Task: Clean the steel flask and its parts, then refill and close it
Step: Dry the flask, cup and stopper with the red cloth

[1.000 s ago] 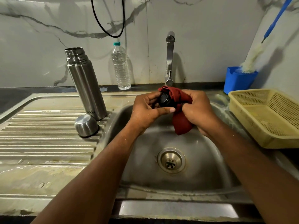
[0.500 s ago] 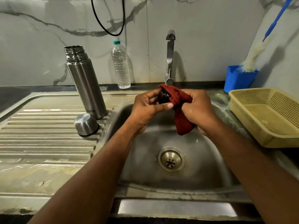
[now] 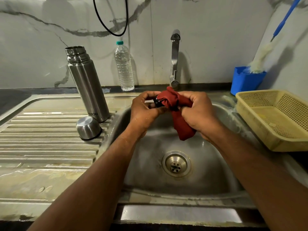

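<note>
Red cloth wrapped round black stopper, both gripped over sink: left hand curled on stopper, right hand bunched on cloth. Flask stood open on ribbed surface, right at basin edge, cap upside down just beside it. Water bottle upright by wall, tap above hands.

Risks, judged:
- Wet stopper, small grip: could slip and drop into basin, toward drain.
- Left elbow swing could topple flask; tall, on uneven ribs.
- Cap could roll off ribs into sink.
- Cloth tail hung loose; may drag grime back onto stopper.
</note>
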The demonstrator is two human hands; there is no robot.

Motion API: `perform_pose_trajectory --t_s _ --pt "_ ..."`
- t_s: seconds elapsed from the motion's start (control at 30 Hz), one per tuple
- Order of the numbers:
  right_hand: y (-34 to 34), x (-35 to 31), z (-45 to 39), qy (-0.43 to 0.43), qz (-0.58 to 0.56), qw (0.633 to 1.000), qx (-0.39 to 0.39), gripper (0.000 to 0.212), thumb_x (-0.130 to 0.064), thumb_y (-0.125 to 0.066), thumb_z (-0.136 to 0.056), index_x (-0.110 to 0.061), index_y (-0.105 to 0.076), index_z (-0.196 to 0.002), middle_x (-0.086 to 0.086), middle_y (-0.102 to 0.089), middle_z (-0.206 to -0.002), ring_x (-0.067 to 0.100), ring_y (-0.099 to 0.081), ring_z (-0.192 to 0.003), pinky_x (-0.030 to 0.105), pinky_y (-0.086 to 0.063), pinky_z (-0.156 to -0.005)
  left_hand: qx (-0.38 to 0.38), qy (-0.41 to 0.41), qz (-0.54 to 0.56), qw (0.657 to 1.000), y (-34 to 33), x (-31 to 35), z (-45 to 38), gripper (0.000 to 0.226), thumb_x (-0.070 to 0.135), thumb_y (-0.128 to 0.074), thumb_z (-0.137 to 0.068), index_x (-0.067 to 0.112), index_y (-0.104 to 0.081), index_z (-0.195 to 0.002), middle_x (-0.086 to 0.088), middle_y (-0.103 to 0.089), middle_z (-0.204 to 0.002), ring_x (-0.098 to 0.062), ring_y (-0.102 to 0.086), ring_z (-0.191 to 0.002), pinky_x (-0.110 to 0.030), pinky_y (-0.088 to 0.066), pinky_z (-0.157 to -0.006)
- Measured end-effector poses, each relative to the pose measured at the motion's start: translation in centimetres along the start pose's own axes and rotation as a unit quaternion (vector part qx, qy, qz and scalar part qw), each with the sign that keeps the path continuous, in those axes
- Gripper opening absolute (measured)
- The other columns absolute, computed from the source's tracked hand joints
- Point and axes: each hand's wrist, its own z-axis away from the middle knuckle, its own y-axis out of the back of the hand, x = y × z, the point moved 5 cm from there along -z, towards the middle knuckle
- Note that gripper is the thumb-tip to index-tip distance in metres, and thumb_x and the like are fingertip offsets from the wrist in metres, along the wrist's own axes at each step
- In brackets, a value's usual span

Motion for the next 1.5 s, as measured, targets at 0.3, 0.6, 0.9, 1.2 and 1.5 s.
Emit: perform_pose_trajectory --t_s 0.3,0.6,0.9,1.2,1.5 --pt "-0.1 0.2 0.1 0.032 0.051 0.998 0.015 0.059 0.009 -0.065 -0.085 -0.030 -0.072 -0.128 -0.007 -0.074 -0.123 0.010 -0.065 -0.116 0.025 -0.052 -0.103 0.015 -0.054 -0.036 0.998 0.0 0.4 0.1 0.059 0.017 -0.101 -0.061 0.020 -0.071 -0.111 -0.002 -0.079 -0.107 -0.022 -0.075 -0.104 -0.052 -0.060 -0.098" --pt "0.4 -0.6 0.3 0.092 0.168 0.981 0.021 0.073 0.011 -0.062 -0.082 -0.020 -0.056 -0.147 0.003 -0.063 -0.143 0.017 -0.057 -0.132 0.019 -0.037 -0.112 -0.019 -0.076 -0.041 0.996 -0.9 1.4 0.7 0.055 0.007 -0.098 -0.069 0.010 -0.069 -0.115 -0.005 -0.079 -0.107 -0.021 -0.077 -0.101 -0.044 -0.061 -0.097" --pt "2.0 1.0 -0.2 -0.073 0.049 0.995 0.043 0.041 0.006 -0.063 -0.083 -0.029 -0.082 -0.093 -0.005 -0.077 -0.088 0.020 -0.072 -0.090 0.031 -0.058 -0.077 -0.004 -0.036 0.082 0.996 -0.5 1.0 0.3 0.056 -0.005 -0.091 -0.071 0.013 -0.066 -0.118 -0.010 -0.077 -0.120 -0.025 -0.074 -0.115 -0.038 -0.058 -0.100" --pt "0.5 0.1 0.0 -0.038 -0.080 0.996 0.021 0.056 0.014 -0.061 -0.085 -0.035 -0.078 -0.105 -0.008 -0.078 -0.105 0.012 -0.072 -0.103 0.034 -0.058 -0.097 -0.005 -0.038 0.041 0.998 -0.1 0.7 0.1 0.059 0.011 -0.096 -0.065 0.010 -0.072 -0.118 -0.007 -0.079 -0.113 -0.025 -0.073 -0.112 -0.042 -0.059 -0.099" --pt "0.2 -0.4 0.5 0.045 0.111 0.992 0.034 0.063 0.011 -0.059 -0.080 -0.021 -0.069 -0.134 0.001 -0.075 -0.121 0.016 -0.067 -0.112 0.017 -0.050 -0.097 -0.082 -0.017 0.050 0.995 -1.0 0.9 0.5 0.050 -0.001 -0.086 -0.080 -0.002 -0.070 -0.127 -0.016 -0.078 -0.115 -0.029 -0.074 -0.110 -0.048 -0.058 -0.104"
